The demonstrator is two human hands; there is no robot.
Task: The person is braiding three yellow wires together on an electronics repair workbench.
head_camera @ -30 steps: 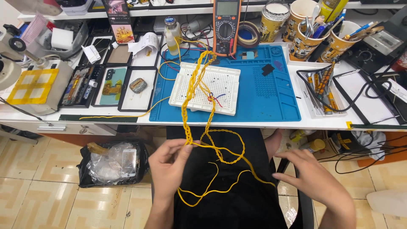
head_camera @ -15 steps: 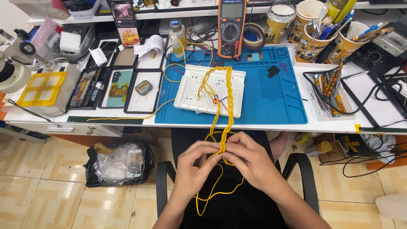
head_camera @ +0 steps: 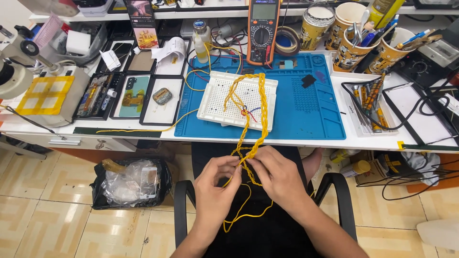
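Down over my lap, my left hand (head_camera: 216, 184) and right hand (head_camera: 276, 177) pinch the braided yellow wires (head_camera: 253, 143) between closed fingertips, the braid running up to the white breadboard (head_camera: 217, 102) on the blue mat (head_camera: 311, 107), the multimeter (head_camera: 262, 29) beyond.

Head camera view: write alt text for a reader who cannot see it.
Both hands, the left hand and right hand, pinch a braid of yellow wires above the person's lap. The braid runs up to a white breadboard on a blue work mat. An orange multimeter stands behind it.
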